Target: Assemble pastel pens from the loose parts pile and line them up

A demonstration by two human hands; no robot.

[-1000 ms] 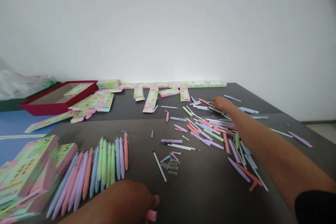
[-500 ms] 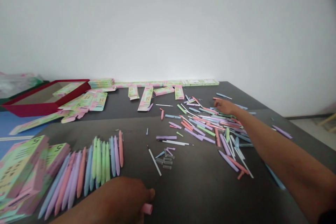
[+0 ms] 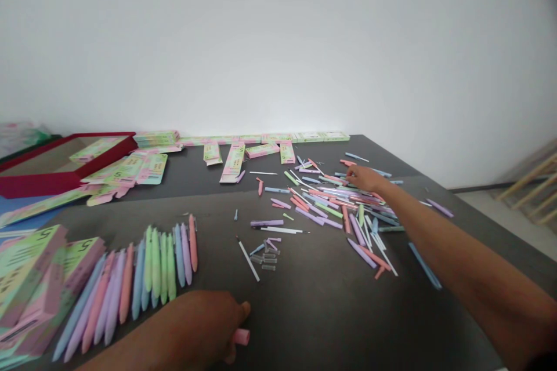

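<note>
My left hand is low in the view, its fingers wrapped round a pink pen barrel with one end sticking out. My right hand reaches to the far side of a loose pile of pen parts, fingers bent downward and closed. What its fingertips hold is too small to make out; a red pen piece lies just beyond them. Left of my left hand, assembled pens in pastel blue, pink, purple and green lie side by side in a row.
Pen boxes are stacked at the near left. A red tray and flattened cartons are at the far left. More boxes line the wall. Clear small tubes and a white refill lie mid-table.
The view has turned slightly right, so everything sits further left in the picture. My left hand still holds the pink barrel, and my right hand stays at the far side of the pile.
</note>
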